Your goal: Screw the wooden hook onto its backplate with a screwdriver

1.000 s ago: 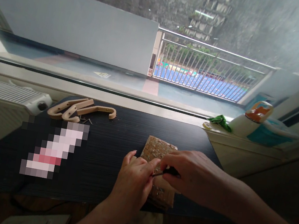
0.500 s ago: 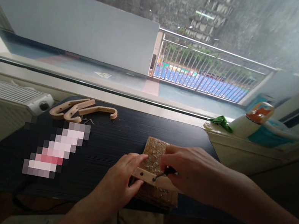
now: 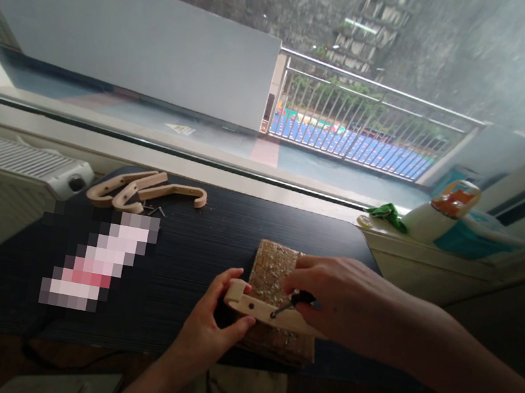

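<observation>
A pale wooden hook (image 3: 257,310) lies across a rough block of pressed wood chips (image 3: 273,267), its curled end overhanging on the left. My left hand (image 3: 210,323) is wrapped loosely about that curled end, thumb on the near side and fingertips on the far side. In my right hand (image 3: 326,296) is a small screwdriver (image 3: 298,300) with a dark handle. Its tip meets a screw hole in the hook's face; a second dark hole sits to the left. The hook's right end is hidden under my right hand.
Several more wooden hooks (image 3: 131,190) and loose screws (image 3: 157,211) lie at the back left of the black table (image 3: 198,239). A blurred pinkish item (image 3: 99,256) is at the left. A green cloth (image 3: 388,214) and white bottle (image 3: 428,220) stand on the windowsill.
My left hand has shifted left and its fingers have opened around the hook's end, so the curl now shows. The screwdriver tip stays at the same hole.
</observation>
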A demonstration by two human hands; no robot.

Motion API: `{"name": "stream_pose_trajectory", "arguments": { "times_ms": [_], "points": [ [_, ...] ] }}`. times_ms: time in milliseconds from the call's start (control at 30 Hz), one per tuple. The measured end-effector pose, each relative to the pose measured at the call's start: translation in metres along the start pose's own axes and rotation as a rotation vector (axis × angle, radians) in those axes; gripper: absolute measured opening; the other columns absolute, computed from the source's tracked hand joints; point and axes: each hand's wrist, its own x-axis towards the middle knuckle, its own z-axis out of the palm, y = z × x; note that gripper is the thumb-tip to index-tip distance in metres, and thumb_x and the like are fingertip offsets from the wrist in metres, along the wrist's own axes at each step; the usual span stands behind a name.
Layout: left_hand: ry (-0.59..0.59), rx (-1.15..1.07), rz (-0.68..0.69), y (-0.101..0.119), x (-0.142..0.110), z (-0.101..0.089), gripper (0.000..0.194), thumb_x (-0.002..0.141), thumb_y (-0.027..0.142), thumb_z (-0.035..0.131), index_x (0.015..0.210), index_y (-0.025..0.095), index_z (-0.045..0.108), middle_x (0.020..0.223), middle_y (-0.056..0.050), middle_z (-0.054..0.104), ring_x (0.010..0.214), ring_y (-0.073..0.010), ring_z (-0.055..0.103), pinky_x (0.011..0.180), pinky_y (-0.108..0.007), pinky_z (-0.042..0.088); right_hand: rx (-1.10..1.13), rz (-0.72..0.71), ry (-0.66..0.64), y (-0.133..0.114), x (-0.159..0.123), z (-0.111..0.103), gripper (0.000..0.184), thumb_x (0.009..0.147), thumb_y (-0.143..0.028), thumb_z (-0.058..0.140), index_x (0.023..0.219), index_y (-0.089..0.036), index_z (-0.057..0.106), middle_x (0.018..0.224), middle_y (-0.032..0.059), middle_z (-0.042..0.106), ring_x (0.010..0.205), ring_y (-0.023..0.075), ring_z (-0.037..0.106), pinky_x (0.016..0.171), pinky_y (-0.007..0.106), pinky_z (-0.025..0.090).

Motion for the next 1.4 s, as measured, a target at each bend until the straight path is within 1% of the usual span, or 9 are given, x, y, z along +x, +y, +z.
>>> {"name": "stream_pose_trajectory", "arguments": {
  "times_ms": [67,133,333,500,700,933,1033,1233,1400],
  "points": [
    [0.02,-0.002,0.011,0.0,-0.001,0.001,0.056,0.07,0.017,0.062,0.123,0.022,0.042,0.107,-0.004,0.063,0.098,-0.0194,0.059,0.095,-0.037,0.041,0.053,-0.015,0.029,0.0,-0.001,0.0,0.023,0.071,-0.007,0.049,0.086,-0.017,0.063,0.088,0.0053,0.063,0.075,0.0138,0.056,0.063,0.024,0.035],
    [0.026,-0.005,0.021,0.0,-0.001,0.001,0.054,0.071,0.018,0.062,0.121,0.023,0.044,0.107,-0.003,0.063,0.098,-0.019,0.059,0.094,-0.036,0.041,0.089,-0.022,0.052,0.001,-0.002,0.0,0.023,0.07,-0.004,0.047,0.084,-0.016,0.061,0.088,0.0047,0.061,0.073,0.0123,0.054,0.063,0.023,0.036],
    [-0.009,0.028,0.029,0.001,-0.001,-0.001,0.053,0.073,0.019,0.06,0.122,0.022,0.043,0.11,-0.004,0.061,0.101,-0.0189,0.058,0.096,-0.035,0.041,0.13,-0.07,0.108,0.008,-0.004,0.001,0.014,0.077,-0.01,0.048,0.079,-0.016,0.06,0.078,0.002,0.059,0.067,0.0108,0.05,0.06,0.023,0.035],
    [-0.014,0.062,0.032,0.0,-0.001,-0.002,0.051,0.075,0.021,0.059,0.123,0.022,0.042,0.111,-0.005,0.061,0.102,-0.0188,0.058,0.096,-0.034,0.041,0.157,-0.064,0.107,0.013,-0.007,0.003,0.015,0.081,-0.015,0.048,0.084,-0.017,0.063,0.079,0.0027,0.059,0.069,0.0121,0.051,0.061,0.024,0.035],
    [-0.005,0.068,0.057,0.0,0.0,-0.002,0.05,0.075,0.021,0.06,0.122,0.022,0.044,0.109,-0.004,0.062,0.1,-0.0185,0.059,0.095,-0.033,0.043,0.169,-0.061,0.14,0.015,-0.009,0.005,0.022,0.076,-0.007,0.047,0.086,-0.019,0.062,0.083,0.0017,0.057,0.069,0.0108,0.05,0.061,0.022,0.035],
    [-0.02,0.078,0.046,0.001,-0.002,-0.002,0.049,0.076,0.022,0.058,0.123,0.022,0.042,0.11,-0.004,0.061,0.101,-0.0177,0.058,0.095,-0.032,0.043,0.137,-0.06,0.126,0.015,-0.008,0.003,0.014,0.081,-0.016,0.048,0.083,-0.018,0.062,0.077,0.0011,0.058,0.067,0.0111,0.049,0.058,0.023,0.033],
    [-0.019,0.076,0.043,0.0,-0.002,-0.002,0.049,0.076,0.022,0.058,0.123,0.022,0.042,0.11,-0.004,0.061,0.101,-0.018,0.058,0.095,-0.033,0.043,0.139,-0.05,0.134,0.014,-0.009,0.003,0.013,0.079,-0.015,0.049,0.083,-0.018,0.062,0.077,0.0012,0.059,0.067,0.0113,0.05,0.058,0.023,0.033],
    [-0.013,0.061,0.042,0.0,-0.001,-0.002,0.049,0.075,0.023,0.059,0.122,0.021,0.044,0.109,-0.005,0.061,0.102,-0.0192,0.058,0.096,-0.034,0.043,0.141,-0.052,0.14,0.014,-0.01,0.004,0.02,0.077,-0.008,0.046,0.086,-0.017,0.061,0.079,0.0027,0.06,0.069,0.0122,0.051,0.06,0.023,0.034],
    [-0.02,0.063,0.042,0.001,-0.001,-0.002,0.049,0.076,0.023,0.058,0.123,0.022,0.043,0.111,-0.005,0.061,0.103,-0.0194,0.058,0.096,-0.035,0.042,0.116,-0.054,0.129,0.013,-0.011,0.003,0.015,0.078,-0.012,0.047,0.082,-0.018,0.061,0.075,0.0016,0.06,0.066,0.0116,0.051,0.058,0.023,0.033]
  ]
}}
